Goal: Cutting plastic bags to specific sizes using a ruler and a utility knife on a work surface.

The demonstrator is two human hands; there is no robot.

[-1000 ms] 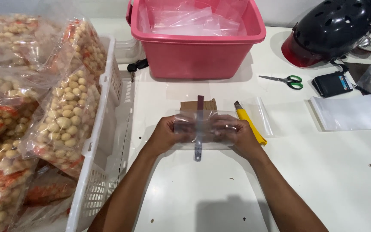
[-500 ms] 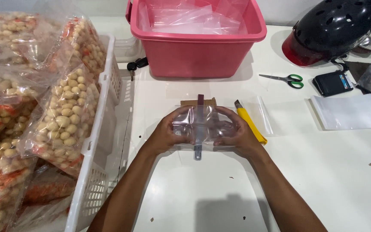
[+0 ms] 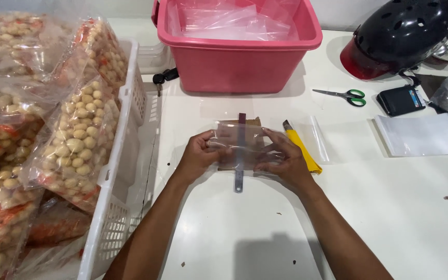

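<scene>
Small snack-packing workroom.
Sealed snack bags (image 3: 79, 140) fill a white crate (image 3: 125, 155); empty bags lie in a pink tub (image 3: 239, 57) on the desk (image 3: 265, 223).

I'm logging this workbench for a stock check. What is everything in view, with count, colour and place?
Clear plastic bag: one, transparent, held between both hands.
Metal ruler: one, grey, under the bag.
Cardboard piece: one, brown, under the ruler.
Utility knife: one, yellow, right of the bag.
Pink plastic tub: one, table's far side, holding clear bags.
Scissors: one pair, green handles, right of the tub.
Helmet: one, black, far right corner.
White basket: one, left, full of bagged beige snack balls.
Keys: black, left of the tub.
Left hand, right hand: gripping the bag's sides.
</scene>
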